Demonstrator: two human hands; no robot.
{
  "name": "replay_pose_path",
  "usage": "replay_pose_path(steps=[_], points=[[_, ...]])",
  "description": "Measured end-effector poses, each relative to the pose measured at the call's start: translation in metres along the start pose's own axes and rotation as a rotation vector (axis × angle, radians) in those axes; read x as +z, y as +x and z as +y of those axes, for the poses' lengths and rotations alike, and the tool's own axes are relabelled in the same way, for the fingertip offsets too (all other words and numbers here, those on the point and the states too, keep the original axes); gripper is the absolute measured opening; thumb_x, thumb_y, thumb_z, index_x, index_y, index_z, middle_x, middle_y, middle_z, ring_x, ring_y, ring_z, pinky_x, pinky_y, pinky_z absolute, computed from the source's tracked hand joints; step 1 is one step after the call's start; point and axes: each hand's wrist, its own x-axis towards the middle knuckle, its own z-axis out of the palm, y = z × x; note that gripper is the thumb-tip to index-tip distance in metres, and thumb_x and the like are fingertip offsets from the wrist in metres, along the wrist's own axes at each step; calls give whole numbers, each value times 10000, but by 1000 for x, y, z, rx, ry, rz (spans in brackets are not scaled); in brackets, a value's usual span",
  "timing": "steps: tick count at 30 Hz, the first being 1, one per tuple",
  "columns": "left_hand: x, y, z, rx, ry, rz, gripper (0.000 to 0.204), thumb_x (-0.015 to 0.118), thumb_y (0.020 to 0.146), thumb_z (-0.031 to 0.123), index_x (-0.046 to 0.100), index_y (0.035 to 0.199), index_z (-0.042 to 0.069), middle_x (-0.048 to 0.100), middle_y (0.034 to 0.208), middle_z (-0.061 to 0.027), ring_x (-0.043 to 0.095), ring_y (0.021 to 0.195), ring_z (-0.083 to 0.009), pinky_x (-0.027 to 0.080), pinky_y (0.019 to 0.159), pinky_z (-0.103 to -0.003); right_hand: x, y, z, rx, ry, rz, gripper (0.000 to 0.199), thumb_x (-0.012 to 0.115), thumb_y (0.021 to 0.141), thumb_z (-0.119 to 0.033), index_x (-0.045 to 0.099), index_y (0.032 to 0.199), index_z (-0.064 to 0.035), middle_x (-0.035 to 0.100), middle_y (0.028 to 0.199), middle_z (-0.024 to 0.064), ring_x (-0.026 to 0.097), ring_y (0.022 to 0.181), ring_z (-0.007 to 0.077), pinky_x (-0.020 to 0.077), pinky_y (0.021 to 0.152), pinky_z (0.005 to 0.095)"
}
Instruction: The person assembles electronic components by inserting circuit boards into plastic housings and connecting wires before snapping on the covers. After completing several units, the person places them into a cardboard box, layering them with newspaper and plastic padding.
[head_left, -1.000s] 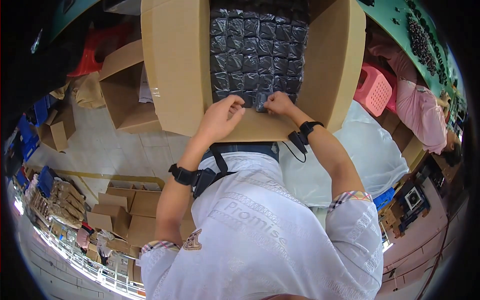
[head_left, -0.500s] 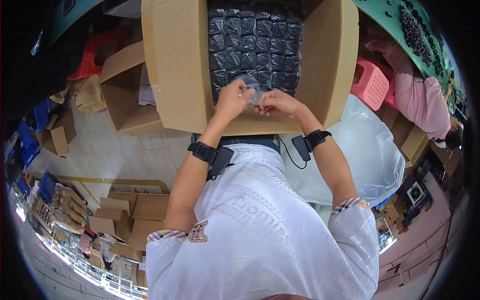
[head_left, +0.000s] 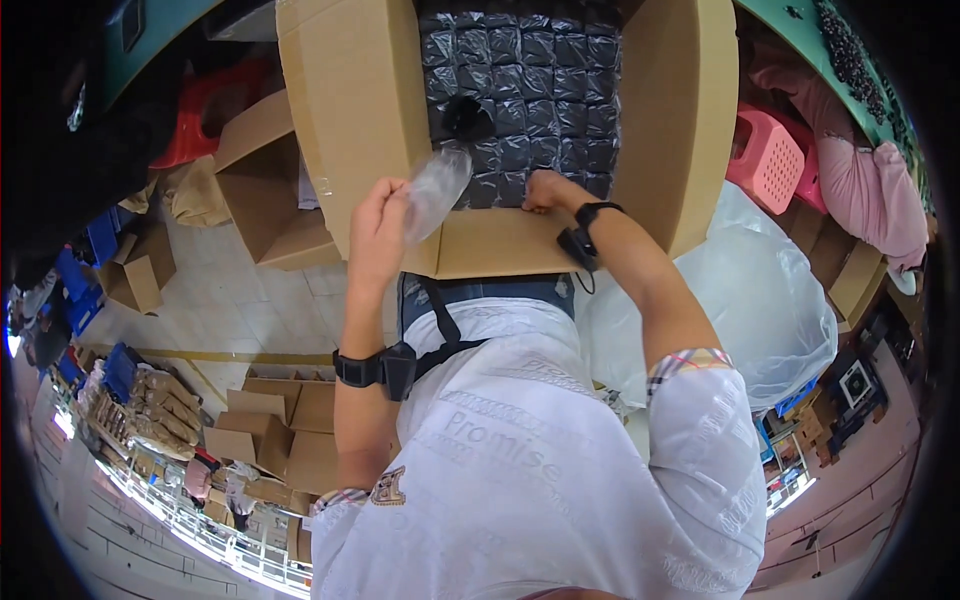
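Plastic bag, clear and empty-looking, sits at 12 o'clock from the left hand, pinched at its lower end and raised above the near wall of the cardboard box. Held up like that, probably to keep it clear of the packed rows while the other hand works.

Left hand: fingers curled closed round the bag's bottom edge, thumb side facing the box; nothing else in the grip.

Right hand: at 3 o'clock from the bag, just over the near wall, fingers bent down onto the dark packets. Touching them; can't tell whether it grips one or only presses.

Both wrists carry black bands; the right one shows clearly.

Packets lie in a tight grid filling the box floor. One round black item rests on top of them at 12 o'clock from the bag, loose, not slotted into the grid.

Farther out: big clear sack at 3 o'clock, pink basket at 2 o'clock, smaller open box at 9 o'clock.
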Motion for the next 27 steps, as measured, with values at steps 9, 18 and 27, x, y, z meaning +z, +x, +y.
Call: replay_pose_path(steps=[9,18,27], points=[[37,-7,43,131,656,-281,276,658,924,313,575,1055,84,640,717,-139,682,707,-331,523,640,-415,-112,-150,-66,-318,1002,-372,185,619,911,-168,714,820,-38,661,734,7,561,633,62,440,607,214],[53,-4,-9,331,670,-367,149,647,911,215,604,960,80,655,812,-161,646,773,-396,504,656,-475,-90,-148,-81,-232,1265,-428,229,603,952,-235,702,860,-51,608,702,-22,534,607,54,412,556,211],[29,-39,-7,-96,741,-299,385,563,985,323,552,801,-16,528,619,-207,505,580,-377,423,584,-446,-11,-12,-35,24,641,-193,388,737,828,-370,723,756,11,685,692,89,624,558,183,496,513,320]])
